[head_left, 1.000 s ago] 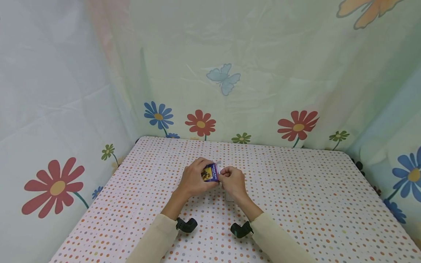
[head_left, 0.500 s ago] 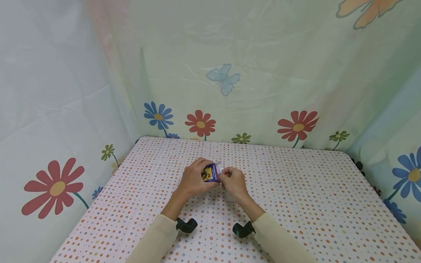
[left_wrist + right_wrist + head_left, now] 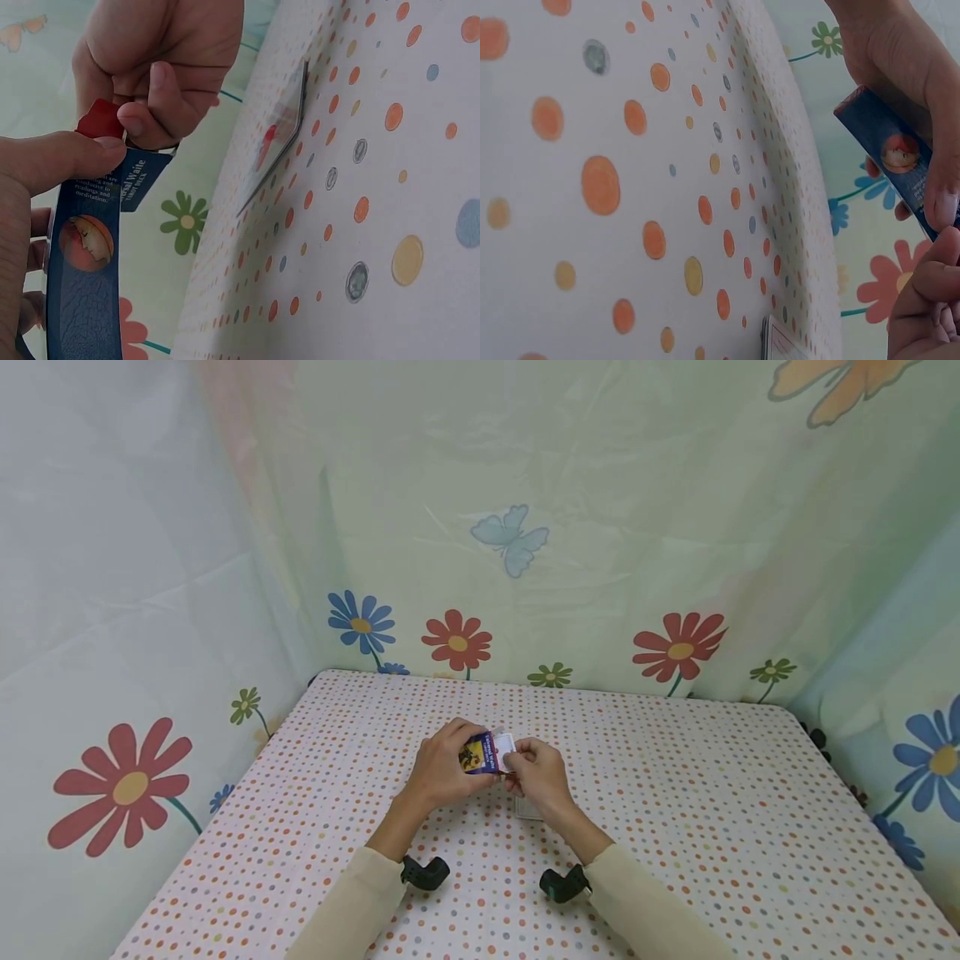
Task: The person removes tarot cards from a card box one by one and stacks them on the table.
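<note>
My left hand (image 3: 442,767) grips a dark blue tarot deck box (image 3: 474,755), fingers over the far side and thumb on the near side. "Universal Waite" is printed on its flap in the left wrist view. From the box's right end a white-bordered card (image 3: 505,746) sticks out, and my right hand (image 3: 542,777) pinches it between thumb and fingers. Something red (image 3: 101,118) shows at the box mouth, between the two hands. Below my right hand, a thin stack of cards (image 3: 281,131) lies flat on the table. Whether more cards are in the box is hidden.
A white tablecloth with coloured dots (image 3: 675,827) covers the table. Behind it and at both sides hang curtains (image 3: 600,527) with printed flowers and butterflies. A black wrist camera (image 3: 426,873) is strapped to my left wrist, another black camera (image 3: 564,883) to my right.
My right hand has shifted slightly right, away from the box, and more of the white-bordered card shows outside it. My left hand and the box have stayed almost still.
</note>
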A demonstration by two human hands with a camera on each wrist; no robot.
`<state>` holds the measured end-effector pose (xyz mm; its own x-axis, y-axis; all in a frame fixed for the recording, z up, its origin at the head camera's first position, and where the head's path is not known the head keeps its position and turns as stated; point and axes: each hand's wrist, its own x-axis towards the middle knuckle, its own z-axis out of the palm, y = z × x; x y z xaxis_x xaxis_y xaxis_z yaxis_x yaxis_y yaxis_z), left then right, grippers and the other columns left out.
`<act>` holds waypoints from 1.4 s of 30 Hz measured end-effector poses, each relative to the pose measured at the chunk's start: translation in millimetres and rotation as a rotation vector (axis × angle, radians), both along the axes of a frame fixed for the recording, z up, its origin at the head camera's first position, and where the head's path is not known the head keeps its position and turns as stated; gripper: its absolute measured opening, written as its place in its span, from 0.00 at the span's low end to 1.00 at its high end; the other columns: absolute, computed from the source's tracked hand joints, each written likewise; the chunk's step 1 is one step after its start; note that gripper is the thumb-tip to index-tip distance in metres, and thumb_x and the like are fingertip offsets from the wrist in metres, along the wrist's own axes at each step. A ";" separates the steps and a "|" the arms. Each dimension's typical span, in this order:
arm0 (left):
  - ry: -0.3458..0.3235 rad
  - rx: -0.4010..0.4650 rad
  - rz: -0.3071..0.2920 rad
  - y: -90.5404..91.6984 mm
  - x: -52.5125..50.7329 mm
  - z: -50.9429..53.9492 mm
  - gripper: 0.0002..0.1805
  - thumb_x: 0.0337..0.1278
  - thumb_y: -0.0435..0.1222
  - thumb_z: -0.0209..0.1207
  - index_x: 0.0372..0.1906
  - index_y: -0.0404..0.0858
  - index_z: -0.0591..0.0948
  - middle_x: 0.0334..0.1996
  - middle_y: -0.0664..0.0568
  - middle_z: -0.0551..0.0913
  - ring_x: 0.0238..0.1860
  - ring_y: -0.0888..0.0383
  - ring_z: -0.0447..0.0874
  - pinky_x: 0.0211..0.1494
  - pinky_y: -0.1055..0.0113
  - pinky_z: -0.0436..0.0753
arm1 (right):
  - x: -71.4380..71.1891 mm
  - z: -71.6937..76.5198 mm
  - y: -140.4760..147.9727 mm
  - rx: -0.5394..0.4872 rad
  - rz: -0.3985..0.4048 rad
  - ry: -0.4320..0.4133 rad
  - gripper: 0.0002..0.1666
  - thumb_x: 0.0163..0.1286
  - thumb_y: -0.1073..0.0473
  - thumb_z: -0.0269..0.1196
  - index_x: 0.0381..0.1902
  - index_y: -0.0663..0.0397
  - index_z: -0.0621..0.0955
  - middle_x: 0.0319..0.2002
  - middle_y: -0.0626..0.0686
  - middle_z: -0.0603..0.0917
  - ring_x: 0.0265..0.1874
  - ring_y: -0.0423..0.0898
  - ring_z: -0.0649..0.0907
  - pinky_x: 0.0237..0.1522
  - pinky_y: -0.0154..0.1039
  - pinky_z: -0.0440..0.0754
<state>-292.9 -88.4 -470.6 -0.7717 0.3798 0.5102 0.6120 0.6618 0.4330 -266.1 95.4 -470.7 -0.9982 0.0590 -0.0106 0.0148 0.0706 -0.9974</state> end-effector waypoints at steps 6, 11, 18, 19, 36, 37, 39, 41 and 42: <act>0.004 -0.009 -0.002 -0.1 -0.3 -0.8 0.37 0.38 0.52 0.79 0.59 0.47 0.81 0.52 0.56 0.81 0.45 0.58 0.80 0.46 0.58 0.78 | -0.8 -2.4 4.4 -0.085 0.005 0.007 0.13 0.66 0.70 0.60 0.49 0.69 0.78 0.28 0.58 0.85 0.19 0.44 0.81 0.20 0.32 0.77; 0.005 -0.010 -0.003 0.4 0.1 -1.0 0.37 0.38 0.52 0.79 0.59 0.47 0.81 0.52 0.56 0.80 0.46 0.58 0.80 0.46 0.58 0.77 | -1.7 -5.7 9.4 -0.141 0.011 -0.020 0.19 0.62 0.73 0.60 0.53 0.71 0.77 0.28 0.56 0.86 0.19 0.43 0.82 0.19 0.31 0.76; -0.005 -0.012 0.004 1.3 0.7 -0.3 0.38 0.38 0.52 0.79 0.59 0.46 0.81 0.53 0.56 0.81 0.47 0.58 0.80 0.47 0.57 0.77 | -2.0 -7.0 15.4 -0.194 -0.008 -0.065 0.20 0.62 0.74 0.60 0.54 0.72 0.77 0.25 0.54 0.84 0.19 0.41 0.80 0.18 0.30 0.74; -0.005 -0.010 0.003 1.3 0.8 -0.3 0.38 0.38 0.52 0.79 0.59 0.46 0.81 0.52 0.56 0.81 0.47 0.58 0.81 0.47 0.57 0.77 | -2.1 -7.3 16.1 -0.201 -0.016 -0.071 0.20 0.62 0.74 0.60 0.54 0.72 0.77 0.25 0.54 0.84 0.19 0.41 0.80 0.18 0.29 0.73; -0.003 0.000 -0.002 1.3 1.4 0.4 0.38 0.38 0.52 0.80 0.59 0.47 0.81 0.53 0.55 0.81 0.48 0.57 0.80 0.48 0.56 0.77 | -4.9 -12.8 24.9 -0.236 -0.092 -0.080 0.26 0.63 0.76 0.59 0.60 0.72 0.74 0.23 0.52 0.81 0.17 0.40 0.78 0.19 0.30 0.74; -0.002 0.002 -0.002 1.3 1.5 0.2 0.38 0.38 0.52 0.80 0.59 0.47 0.81 0.53 0.55 0.81 0.48 0.57 0.80 0.48 0.56 0.77 | -4.8 -13.2 25.3 -0.231 -0.099 -0.080 0.26 0.63 0.76 0.59 0.60 0.72 0.75 0.23 0.52 0.81 0.17 0.40 0.78 0.19 0.30 0.74; -0.002 0.003 -0.002 1.4 1.5 0.0 0.38 0.39 0.51 0.80 0.59 0.47 0.81 0.53 0.55 0.80 0.48 0.58 0.80 0.48 0.56 0.77 | -4.5 -13.8 26.0 -0.223 -0.113 -0.077 0.26 0.62 0.76 0.59 0.60 0.70 0.76 0.23 0.52 0.81 0.17 0.40 0.79 0.18 0.31 0.74; -0.002 0.010 -0.004 1.5 1.4 -0.2 0.38 0.38 0.51 0.80 0.59 0.47 0.81 0.52 0.55 0.80 0.48 0.58 0.80 0.48 0.56 0.77 | -4.1 -13.9 26.7 -0.216 -0.126 -0.070 0.25 0.62 0.76 0.59 0.59 0.69 0.77 0.23 0.52 0.82 0.17 0.41 0.79 0.18 0.31 0.74; -0.002 0.014 -0.006 1.5 1.3 -0.2 0.38 0.38 0.51 0.80 0.59 0.47 0.81 0.52 0.55 0.80 0.48 0.57 0.80 0.48 0.56 0.77 | -3.9 -14.0 27.0 -0.216 -0.132 -0.067 0.25 0.62 0.76 0.59 0.59 0.69 0.77 0.23 0.52 0.82 0.17 0.41 0.79 0.18 0.31 0.74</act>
<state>-291.6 -86.9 -470.8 -0.7702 0.3774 0.5142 0.6153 0.6520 0.4431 -270.0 122.4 -484.7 -0.9787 0.1776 -0.1027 0.0761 -0.1505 -0.9857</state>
